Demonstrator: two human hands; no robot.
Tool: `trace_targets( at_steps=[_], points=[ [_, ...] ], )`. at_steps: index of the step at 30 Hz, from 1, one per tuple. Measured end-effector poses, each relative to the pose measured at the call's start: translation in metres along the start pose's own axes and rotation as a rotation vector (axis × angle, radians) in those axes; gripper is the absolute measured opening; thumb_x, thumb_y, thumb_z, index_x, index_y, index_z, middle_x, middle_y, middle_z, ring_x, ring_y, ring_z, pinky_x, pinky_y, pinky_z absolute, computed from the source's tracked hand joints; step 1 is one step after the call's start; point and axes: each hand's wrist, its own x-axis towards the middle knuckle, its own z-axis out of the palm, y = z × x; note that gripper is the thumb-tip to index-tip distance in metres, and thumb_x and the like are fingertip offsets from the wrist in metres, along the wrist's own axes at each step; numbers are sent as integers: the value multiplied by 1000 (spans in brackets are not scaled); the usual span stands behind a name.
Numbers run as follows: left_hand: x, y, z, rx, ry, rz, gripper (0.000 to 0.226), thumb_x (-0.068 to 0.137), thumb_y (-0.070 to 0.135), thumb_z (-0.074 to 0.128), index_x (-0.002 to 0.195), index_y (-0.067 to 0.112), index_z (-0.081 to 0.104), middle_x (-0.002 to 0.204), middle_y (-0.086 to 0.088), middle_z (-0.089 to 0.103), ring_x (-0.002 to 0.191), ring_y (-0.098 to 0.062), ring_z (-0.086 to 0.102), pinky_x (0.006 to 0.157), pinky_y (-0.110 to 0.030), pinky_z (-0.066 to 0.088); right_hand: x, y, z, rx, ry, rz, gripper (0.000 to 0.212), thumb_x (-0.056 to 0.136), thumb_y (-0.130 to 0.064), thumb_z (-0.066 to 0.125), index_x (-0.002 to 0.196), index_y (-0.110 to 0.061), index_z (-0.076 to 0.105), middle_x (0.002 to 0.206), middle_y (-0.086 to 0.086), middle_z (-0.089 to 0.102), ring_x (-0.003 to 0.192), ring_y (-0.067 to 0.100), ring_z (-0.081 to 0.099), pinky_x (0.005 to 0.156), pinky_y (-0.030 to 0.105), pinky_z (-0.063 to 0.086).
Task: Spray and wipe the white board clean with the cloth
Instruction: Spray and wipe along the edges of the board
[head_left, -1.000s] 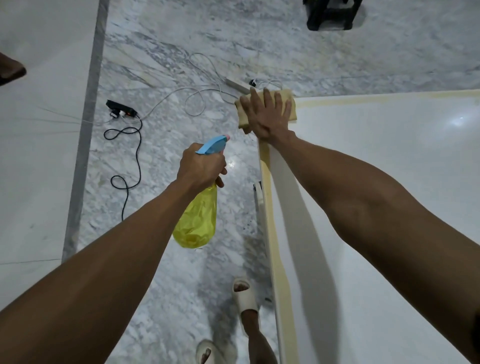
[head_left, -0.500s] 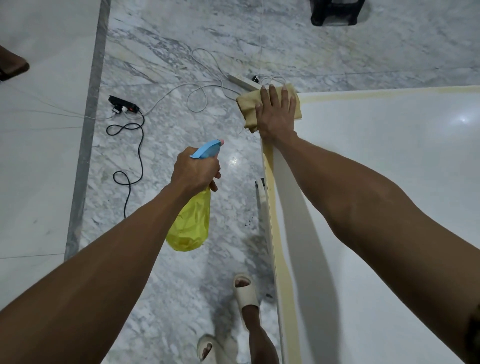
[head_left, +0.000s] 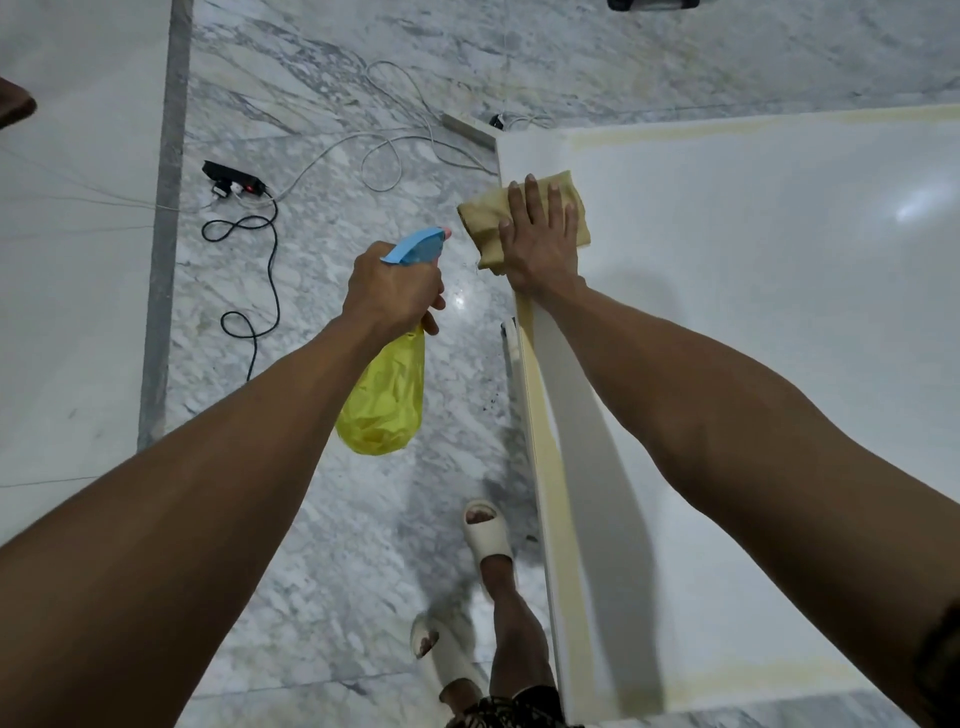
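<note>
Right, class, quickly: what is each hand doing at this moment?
Left hand: closed around the spray bottle.
Right hand: open, fingers flat, pressing the cloth on the white board.

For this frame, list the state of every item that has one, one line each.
Left hand: grips the spray bottle's neck.
Spray bottle: held off the board, hanging above the floor.
Right hand: flat, fingers straight, pressing the cloth.
Cloth: crumpled, on the white board's left edge, overhanging it.
White board: lying flat, yellowish residue along its edges.
Power strip: on the floor, red light lit.
</note>
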Motion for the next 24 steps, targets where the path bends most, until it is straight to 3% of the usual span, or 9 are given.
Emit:
trace_targets(
  at_steps=[3, 8, 14, 21, 24],
  points=[
    [-24, -7, 3, 18, -13, 1, 67, 65, 20, 54, 128, 9, 73, 72, -8, 73, 78, -42, 78, 77, -61, 65, -39, 3, 2, -32, 17, -23, 54, 107, -36, 17, 158, -18, 11, 166, 5, 8, 153, 31, 2, 123, 45, -1],
    [-74, -25, 7, 47, -37, 33, 67, 65, 20, 54, 127, 5, 72, 61, -2, 71, 76, -42, 78, 75, -60, 65, -106, 4, 4, -35, -23, -11, 54, 108, -35, 20, 158, -17, 12, 166, 5, 9, 153, 33, 4, 122, 46, 0],
    [-143, -56, 11, 52, -80, 78, 61, 70, 18, 54, 127, 15, 74, 72, -7, 72, 80, -43, 78, 75, -60, 65, -200, 4, 5, -69, -82, -14, 62, 105, -39, 27, 158, -13, 7, 166, 8, 3, 152, 35, 0, 122, 47, -2],
    [-217, -99, 30, 66, -101, 34, 38, 77, 13, 57, 107, -4, 74, 73, -11, 74, 69, -39, 76, 74, -60, 65, -292, 8, 10, -55, -97, -4, 60, 106, -36, 26, 158, -15, 5, 166, 7, 2, 152, 35, -1, 121, 47, -2],
    [-248, -114, 37, 70, -120, 35, 51, 71, 21, 55, 114, 0, 75, 69, -6, 73, 73, -39, 78, 76, -60, 65, -330, 11, 16, -44, -80, 7, 56, 107, -36, 21, 158, -16, 8, 166, 6, 5, 152, 35, 2, 121, 48, 0]
  ],
)
